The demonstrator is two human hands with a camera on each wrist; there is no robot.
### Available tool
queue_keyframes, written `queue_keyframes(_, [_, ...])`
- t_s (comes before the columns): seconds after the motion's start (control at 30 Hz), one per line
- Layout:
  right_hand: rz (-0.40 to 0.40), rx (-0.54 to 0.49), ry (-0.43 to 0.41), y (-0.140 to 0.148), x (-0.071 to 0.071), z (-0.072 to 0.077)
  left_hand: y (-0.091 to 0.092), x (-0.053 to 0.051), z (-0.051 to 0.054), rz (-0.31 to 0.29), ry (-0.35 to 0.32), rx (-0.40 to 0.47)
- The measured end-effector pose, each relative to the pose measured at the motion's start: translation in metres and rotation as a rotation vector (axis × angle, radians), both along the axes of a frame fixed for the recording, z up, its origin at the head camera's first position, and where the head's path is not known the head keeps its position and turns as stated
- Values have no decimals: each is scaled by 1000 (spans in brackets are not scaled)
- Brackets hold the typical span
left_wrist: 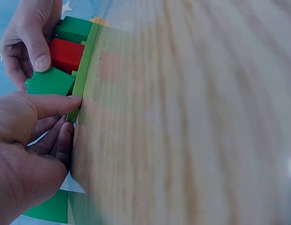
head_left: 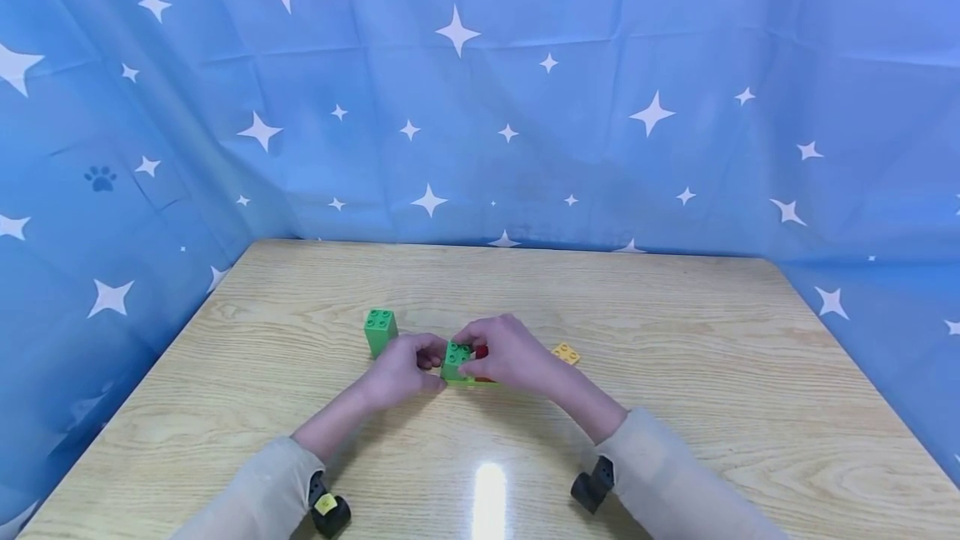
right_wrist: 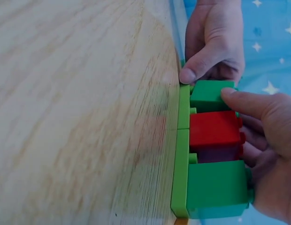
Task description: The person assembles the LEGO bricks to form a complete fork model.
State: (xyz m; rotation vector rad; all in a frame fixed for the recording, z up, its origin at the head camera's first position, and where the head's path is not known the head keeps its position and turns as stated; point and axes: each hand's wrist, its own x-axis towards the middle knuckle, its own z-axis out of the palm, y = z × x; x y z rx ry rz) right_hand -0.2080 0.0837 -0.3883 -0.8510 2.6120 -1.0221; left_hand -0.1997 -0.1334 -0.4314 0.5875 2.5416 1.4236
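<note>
"Why 2 hands?"

"lol, on my feed the right hand [head_left: 513,354] pinches a tilted green building brick [right_wrist: 211,96] over the light-green plate [right_wrist: 184,107]; left hand [head_left: 403,369], fingers curled, grips that plate's end, probably steadying it."

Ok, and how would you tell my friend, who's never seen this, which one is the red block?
On the table, find the left hand and right hand close together at a lime base. There, the red block sits between a green block pinched by the right hand and another green block. It's the only red one.
</note>
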Motion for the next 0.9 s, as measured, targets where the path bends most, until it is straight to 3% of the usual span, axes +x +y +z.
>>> queue_keyframes(0.5, [25,31,36,-4,-4,1,-1,1,-1,-8,24,-16])
queue_keyframes(0.9, [118,71,94,-9,-8,6,0,2,-2,-28,65,-16])
